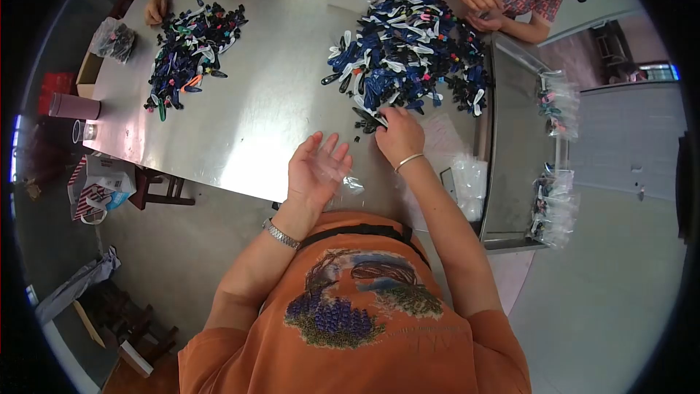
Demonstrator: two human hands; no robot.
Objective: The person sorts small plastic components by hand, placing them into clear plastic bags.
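Note:
My left hand point(319, 173) is turned palm up at the table's near edge, fingers curled and apart. It holds a thin clear plastic bag point(353, 186), whose film lies over the palm and sticks out to the right. My right hand point(400, 136) reaches down to the table with its fingertips closed on a hair clip point(380, 121), partly hidden by the fingers. Beside those fingertips lie a few dark clips point(364, 122). Just beyond is a large heap of blue, white and black hair clips point(397, 51).
A second clip pile point(193, 51) lies at left, near another person's hand point(155, 11). Across the table, a co-worker's hands point(481, 4) are together. Clear bags point(467, 182) lie right of my forearm. A metal tray point(514, 138) has filled bags point(555, 204) along its edge.

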